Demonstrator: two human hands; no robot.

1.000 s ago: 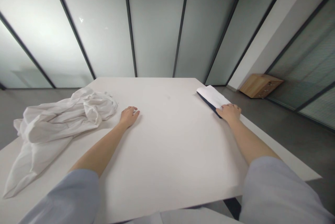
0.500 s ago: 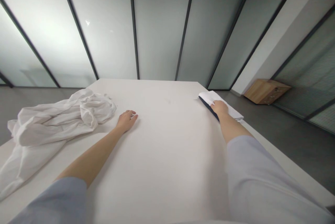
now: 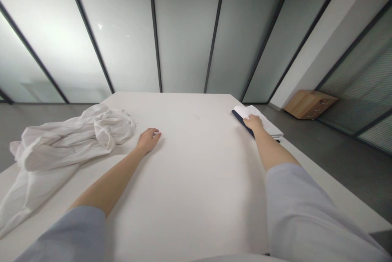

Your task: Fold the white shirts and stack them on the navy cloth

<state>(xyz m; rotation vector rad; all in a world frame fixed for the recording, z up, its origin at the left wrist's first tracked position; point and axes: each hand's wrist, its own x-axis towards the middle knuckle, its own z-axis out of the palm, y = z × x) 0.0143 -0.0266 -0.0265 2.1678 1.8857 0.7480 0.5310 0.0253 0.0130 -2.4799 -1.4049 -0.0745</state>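
I see my right grip (image 3: 253, 123) lying open, not clenched, on the folded white cloth (image 3: 269, 125), whose long axis runs slanted along the right edge of the counter (image 3: 190, 184). My left grip (image 3: 148, 139), released, is farther away, near a crumpled white cloth (image 3: 67, 139).

Wooden cabinet (image 3: 310, 104) by frosted glass wall (image 3: 186, 29)

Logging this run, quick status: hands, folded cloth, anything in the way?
Right hand on folded white-navy cloth. Left hand resting on table. Crumpled white fabric beside left hand, not touching.
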